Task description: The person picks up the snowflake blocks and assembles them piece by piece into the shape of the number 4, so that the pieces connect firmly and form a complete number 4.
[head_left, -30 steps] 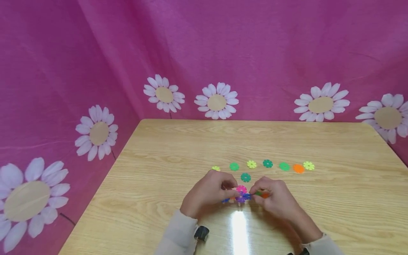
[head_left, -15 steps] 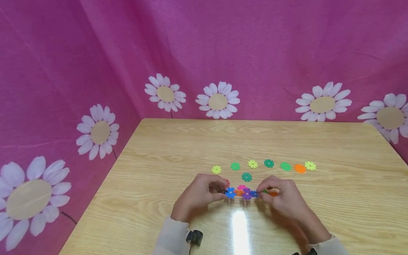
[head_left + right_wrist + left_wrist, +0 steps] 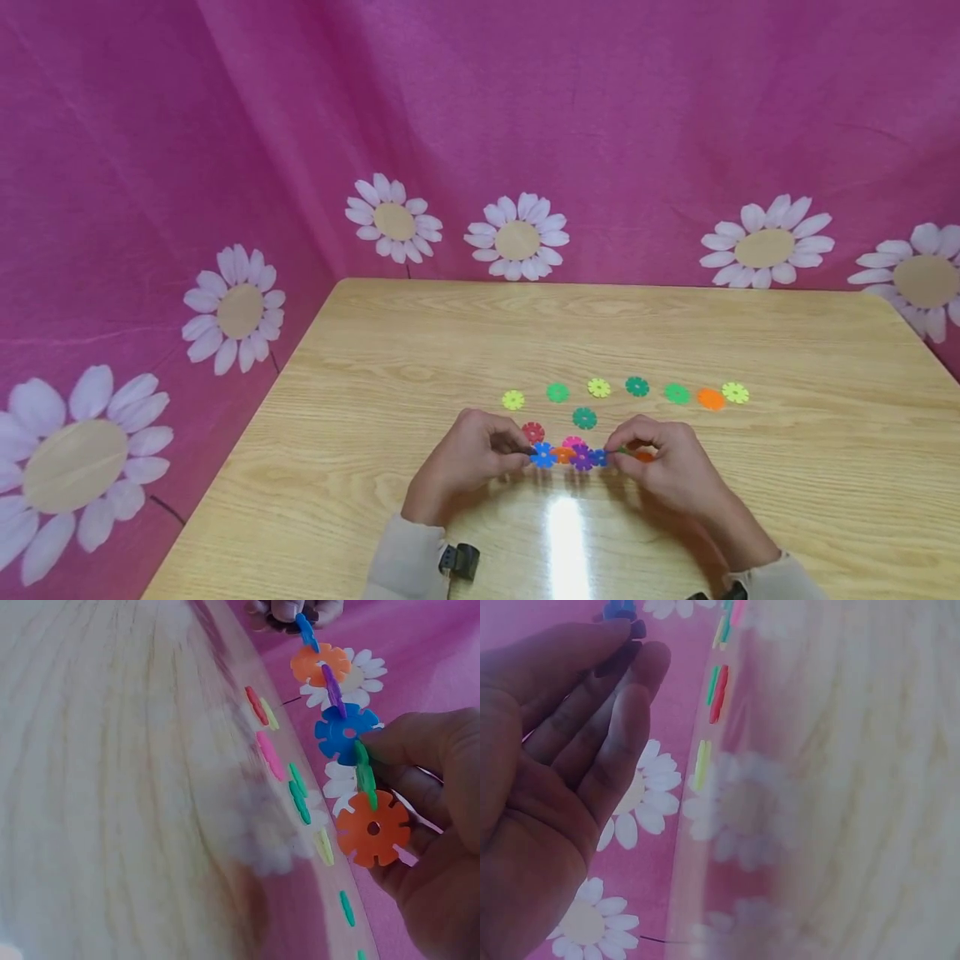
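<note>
Pinches with the left hand a dark piece at one end of a chain, mostly hidden by the fingertips. Holds the other end in the right hand, thumb and forefinger at the green disc, with an orange disc just past the pinch. Probably supports both ends to keep the row straight. Looks to hang just above the table.

Runs from the green disc through a blue disc, a purple disc, a second orange disc and another blue disc. Alternates face-on and edge-on, likely because of slot pushed into slot.

Appears thin, stiff, smooth plastic: round, slotted at the rim, holed at the centre.

Farther out, a red disc and a pink disc just behind the chain, then a teal disc. Beyond, a loose row of seven from one yellow disc to another, perhaps spread for easy reach. Glossy wood grain below; behind, softly creased magenta cloth with white daisies.
</note>
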{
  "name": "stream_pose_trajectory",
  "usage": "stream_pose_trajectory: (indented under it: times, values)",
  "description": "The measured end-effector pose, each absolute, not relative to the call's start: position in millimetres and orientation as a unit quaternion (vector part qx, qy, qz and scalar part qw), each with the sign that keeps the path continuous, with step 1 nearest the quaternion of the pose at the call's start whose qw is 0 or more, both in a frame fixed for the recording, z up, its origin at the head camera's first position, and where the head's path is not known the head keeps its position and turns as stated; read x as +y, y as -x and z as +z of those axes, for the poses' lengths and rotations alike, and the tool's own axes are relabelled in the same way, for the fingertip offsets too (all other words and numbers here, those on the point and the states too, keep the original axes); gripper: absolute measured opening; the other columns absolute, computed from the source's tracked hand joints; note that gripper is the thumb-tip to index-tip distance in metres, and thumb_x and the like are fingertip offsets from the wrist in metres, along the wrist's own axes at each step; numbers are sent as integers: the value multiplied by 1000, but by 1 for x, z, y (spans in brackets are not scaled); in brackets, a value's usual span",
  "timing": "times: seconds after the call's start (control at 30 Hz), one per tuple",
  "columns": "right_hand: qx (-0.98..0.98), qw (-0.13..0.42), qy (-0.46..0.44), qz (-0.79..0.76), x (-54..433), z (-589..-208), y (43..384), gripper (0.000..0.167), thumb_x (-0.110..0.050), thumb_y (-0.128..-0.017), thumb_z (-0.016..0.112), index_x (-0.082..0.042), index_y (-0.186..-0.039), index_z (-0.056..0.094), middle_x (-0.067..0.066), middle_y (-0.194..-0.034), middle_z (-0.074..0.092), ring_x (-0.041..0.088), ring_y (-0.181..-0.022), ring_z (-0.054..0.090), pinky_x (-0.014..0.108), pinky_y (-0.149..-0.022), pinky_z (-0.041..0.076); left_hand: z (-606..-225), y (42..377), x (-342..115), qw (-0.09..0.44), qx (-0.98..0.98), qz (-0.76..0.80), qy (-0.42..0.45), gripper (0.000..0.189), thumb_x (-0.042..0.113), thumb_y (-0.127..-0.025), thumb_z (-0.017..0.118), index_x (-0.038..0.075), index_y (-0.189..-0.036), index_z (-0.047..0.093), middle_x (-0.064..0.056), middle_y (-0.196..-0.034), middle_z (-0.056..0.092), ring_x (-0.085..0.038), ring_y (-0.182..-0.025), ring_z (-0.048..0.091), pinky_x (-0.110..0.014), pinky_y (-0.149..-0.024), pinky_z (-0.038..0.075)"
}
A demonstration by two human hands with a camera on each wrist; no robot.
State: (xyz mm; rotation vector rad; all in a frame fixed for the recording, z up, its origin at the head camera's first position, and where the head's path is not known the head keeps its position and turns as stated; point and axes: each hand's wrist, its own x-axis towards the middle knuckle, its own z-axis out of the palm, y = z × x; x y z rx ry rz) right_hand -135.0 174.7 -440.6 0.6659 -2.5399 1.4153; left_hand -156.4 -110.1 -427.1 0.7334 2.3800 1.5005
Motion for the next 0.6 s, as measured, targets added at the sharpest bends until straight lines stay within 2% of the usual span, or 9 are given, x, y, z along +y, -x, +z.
stream_pose_trajectory:
  times: [0.13,0.3,0.43,0.6]
  values:
    - [-854,36,-218,472,176,-436,137,22,3,-80,78,-18,-87,75,-12,-88,71,12,-81,65,39,-78,55,-425,156,-112,116,814,511,-250,6,-2,-85,77,4,-87,76,1,-83,73,-16,-74,70,-26,-67,57]
    - [-855,-14,-218,470,179,-429,143,10,-4,-87,76,-14,-90,75,-7,-88,72,15,-80,66,35,-74,55,-423,156,-114,112,819,502,-253,7,-1,-85,77,5,-88,77,1,-85,73,-8,-73,68,-26,-68,57]
    - [-862,-11,-218,458,179,-423,152,7,-4,-90,73,-10,-90,75,-5,-86,71,15,-79,65,30,-69,55,-423,156,-114,112,823,496,-255,8,-1,-85,77,7,-88,78,1,-84,74,-6,-73,66,-26,-69,56]
    - [-881,5,-222,418,174,-417,167,6,-3,-90,72,-7,-93,75,-6,-86,69,15,-80,64,30,-70,56,-423,156,-114,117,830,485,-251,10,-1,-85,77,8,-86,78,4,-82,73,-6,-72,65,-24,-68,54]
